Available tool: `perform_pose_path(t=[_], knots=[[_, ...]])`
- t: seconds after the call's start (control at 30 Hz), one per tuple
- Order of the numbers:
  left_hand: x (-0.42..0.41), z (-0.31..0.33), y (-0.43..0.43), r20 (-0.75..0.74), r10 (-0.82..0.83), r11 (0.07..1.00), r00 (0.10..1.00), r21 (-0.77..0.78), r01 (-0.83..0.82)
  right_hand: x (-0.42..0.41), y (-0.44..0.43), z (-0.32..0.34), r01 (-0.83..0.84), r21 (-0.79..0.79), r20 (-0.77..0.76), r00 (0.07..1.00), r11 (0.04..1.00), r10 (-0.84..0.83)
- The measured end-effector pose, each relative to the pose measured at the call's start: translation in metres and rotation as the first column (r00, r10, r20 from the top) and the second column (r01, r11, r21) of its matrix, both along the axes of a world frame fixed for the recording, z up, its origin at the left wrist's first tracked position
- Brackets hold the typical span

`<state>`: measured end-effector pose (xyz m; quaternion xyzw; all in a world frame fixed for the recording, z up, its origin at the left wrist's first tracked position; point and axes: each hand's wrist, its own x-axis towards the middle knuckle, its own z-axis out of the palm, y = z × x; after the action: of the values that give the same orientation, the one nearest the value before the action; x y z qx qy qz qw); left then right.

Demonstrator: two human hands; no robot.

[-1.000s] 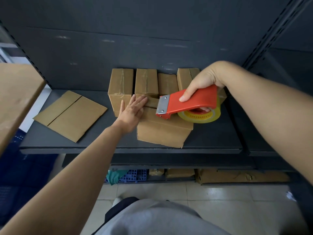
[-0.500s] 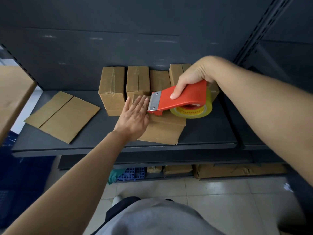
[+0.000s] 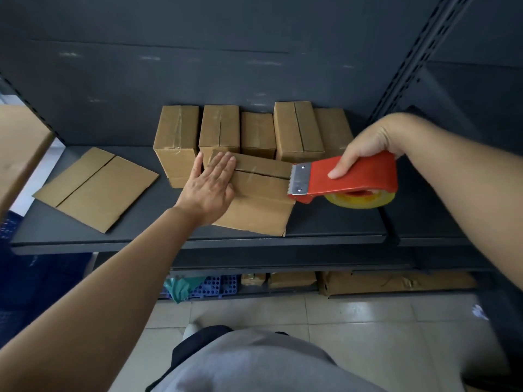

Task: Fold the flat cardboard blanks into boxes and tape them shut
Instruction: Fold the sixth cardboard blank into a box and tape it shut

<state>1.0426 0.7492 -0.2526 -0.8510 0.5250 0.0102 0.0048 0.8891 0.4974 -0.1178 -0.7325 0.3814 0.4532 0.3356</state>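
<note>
Head view, left to right. Shows a flat blank (image 3: 94, 189) on the shelf (image 3: 198, 241), well left of the box (image 3: 254, 213) and not yet folded. Shows a row of finished boxes (image 3: 177, 131) just behind the box, standing upright. Finds the left hand (image 3: 210, 185) pressed palm-down on the left end of the box, fingers straight, pinning the top flaps shut and pinching nothing. Reveals a seam (image 3: 263, 174) along the top of the box, running from under those fingers toward its right edge; carries a faint sheen that may be tape, though cannot tell for sure. Puts the dispenser (image 3: 348, 174) at the right end of the box, toothed blade (image 3: 299, 178) at the right edge of the top; cannot tell whether touching. Has the right hand (image 3: 365, 145) curled round the red body, with the roll (image 3: 362, 198) hanging just right of the box.

Looks like taping the top seam, close to the cut. Could go wrong from here:
- Pulling away without bearing the blade down would stretch the tape rather than sever it, and might drag the light box rightward from under the flat hand.
- Lifting that hand early would let the flaps spring and wrinkle the strip.
- Cutting short would leave no tail to fold down the right side of the box, making a weak closure.
</note>
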Motion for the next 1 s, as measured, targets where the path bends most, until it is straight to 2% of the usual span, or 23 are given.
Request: perform_pose_path(t=[0.13, 0.27, 0.4, 0.67, 0.9, 1.0], knots=[[-0.016, 0.003, -0.014, -0.008, 0.015, 0.999, 1.0, -0.032, -0.016, 0.002, -0.005, -0.005, -0.042, 0.004, -0.012, 0.999, 0.999, 0.042], [-0.047, 0.005, -0.048, -0.179, -0.061, 0.995, 0.982, -0.094, 0.045, 0.003, -0.008, -0.007, -0.04, -0.023, -0.003, 0.999, 0.999, 0.04], [-0.051, 0.003, -0.068, -0.236, -0.048, 0.99, 0.971, -0.14, 0.015, 0.0, -0.012, -0.011, -0.026, 0.011, 0.019, 0.999, 1.0, 0.026], [-0.048, -0.004, -0.063, -0.171, -0.063, 0.994, 0.983, -0.097, 0.046, -0.025, -0.02, -0.016, 0.049, 0.1, 0.048, 0.997, 0.994, -0.054], [-0.047, -0.007, -0.061, -0.157, -0.08, 0.992, 0.984, -0.105, 0.064, -0.087, -0.051, -0.016, 0.133, -0.007, -0.064, 0.989, 0.991, -0.133], [-0.046, -0.008, -0.063, -0.149, -0.083, 0.992, 0.985, -0.103, 0.068, -0.088, -0.044, -0.031, 0.15, -0.062, -0.059, 0.986, 0.987, -0.153]])
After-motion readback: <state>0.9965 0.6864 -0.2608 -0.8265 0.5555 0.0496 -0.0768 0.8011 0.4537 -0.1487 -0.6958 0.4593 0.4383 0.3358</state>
